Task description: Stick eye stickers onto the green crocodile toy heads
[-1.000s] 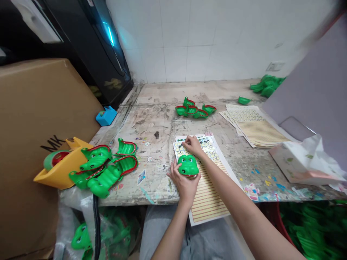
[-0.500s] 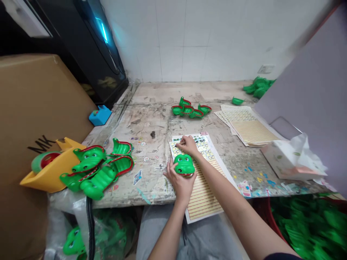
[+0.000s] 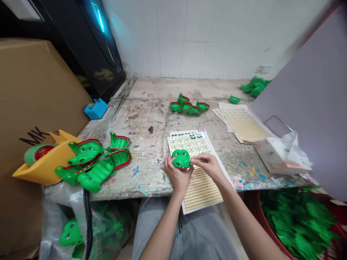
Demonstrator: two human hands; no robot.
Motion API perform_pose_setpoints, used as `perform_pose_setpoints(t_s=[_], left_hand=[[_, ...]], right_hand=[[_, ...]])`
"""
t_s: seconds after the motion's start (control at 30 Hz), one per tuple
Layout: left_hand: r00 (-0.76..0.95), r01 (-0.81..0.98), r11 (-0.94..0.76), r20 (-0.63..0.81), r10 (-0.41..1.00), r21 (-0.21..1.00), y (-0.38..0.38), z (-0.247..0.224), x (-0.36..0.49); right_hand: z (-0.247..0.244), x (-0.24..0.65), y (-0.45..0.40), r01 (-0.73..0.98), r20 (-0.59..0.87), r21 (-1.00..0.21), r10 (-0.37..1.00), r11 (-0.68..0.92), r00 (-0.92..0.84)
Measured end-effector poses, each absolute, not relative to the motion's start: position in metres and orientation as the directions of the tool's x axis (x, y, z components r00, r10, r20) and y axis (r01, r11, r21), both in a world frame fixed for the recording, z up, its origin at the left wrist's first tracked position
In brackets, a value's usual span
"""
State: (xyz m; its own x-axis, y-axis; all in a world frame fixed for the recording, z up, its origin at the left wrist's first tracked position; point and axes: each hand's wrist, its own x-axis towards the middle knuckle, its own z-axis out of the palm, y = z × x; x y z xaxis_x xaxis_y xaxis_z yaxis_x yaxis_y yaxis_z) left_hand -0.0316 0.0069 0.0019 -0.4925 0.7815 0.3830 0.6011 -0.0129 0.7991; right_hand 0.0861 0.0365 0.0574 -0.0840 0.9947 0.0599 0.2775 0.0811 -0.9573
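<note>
My left hand (image 3: 177,177) is wrapped round a green toy crocodile head (image 3: 181,159), which faces me. Eyes and one dark nostril mark show on the head, along with a bit of red and white at the mouth edge. At the right side of the snout, my right hand (image 3: 207,164) has its thumb and forefinger pinched on a tiny dark sticker, barely visible at the fingertips. Beneath both hands lies a sticker sheet (image 3: 203,195), with rows of eye and round shapes at the top and red-lined yellow strips below.
Finished-looking crocodile toys (image 3: 99,166) are piled at the left beside a yellow toy part (image 3: 40,162). Green jaws with red edging (image 3: 187,106) sit mid-table. More sticker sheets (image 3: 244,122), a tissue box (image 3: 282,155) and a red tub of green parts (image 3: 298,220) are at the right.
My right hand has moved from the top of the sticker sheet down to the right side of the crocodile's snout. My left hand still holds the head; the view has shifted slightly.
</note>
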Motion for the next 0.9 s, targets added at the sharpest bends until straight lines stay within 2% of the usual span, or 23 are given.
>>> perform_pose_setpoints(t_s=[0.13,0.43,0.57,0.63,0.7,0.8,0.9], left_hand=[[-0.490,0.598,-0.011,0.377,0.786,0.801,0.006,0.002,-0.032],[-0.496,0.593,-0.008,0.374,0.783,0.805,0.007,0.002,-0.031],[-0.504,0.575,0.012,0.342,0.793,0.818,0.006,0.001,-0.032],[-0.497,0.560,0.019,0.318,0.808,0.828,0.006,0.001,-0.032],[-0.491,0.548,0.024,0.298,0.818,0.836,0.005,0.000,-0.032],[-0.503,0.548,0.023,0.307,0.808,0.836,0.006,0.001,-0.031],[-0.519,0.566,0.021,0.337,0.786,0.824,0.008,0.002,-0.031]], right_hand=[[0.051,0.083,0.030,0.344,0.126,-0.929,0.990,0.138,-0.057],[0.046,0.077,0.031,0.399,0.152,-0.903,0.987,0.160,-0.053],[0.050,0.074,0.022,0.665,0.316,-0.710,0.949,0.231,0.007],[0.051,0.074,0.019,0.769,0.402,-0.602,0.914,0.214,0.060],[0.050,0.074,0.019,0.817,0.445,-0.551,0.888,0.170,0.116],[0.042,0.077,0.025,0.801,0.404,-0.587,0.900,0.119,0.162],[0.026,0.084,0.039,0.631,0.205,-0.769,0.974,0.099,0.097]])
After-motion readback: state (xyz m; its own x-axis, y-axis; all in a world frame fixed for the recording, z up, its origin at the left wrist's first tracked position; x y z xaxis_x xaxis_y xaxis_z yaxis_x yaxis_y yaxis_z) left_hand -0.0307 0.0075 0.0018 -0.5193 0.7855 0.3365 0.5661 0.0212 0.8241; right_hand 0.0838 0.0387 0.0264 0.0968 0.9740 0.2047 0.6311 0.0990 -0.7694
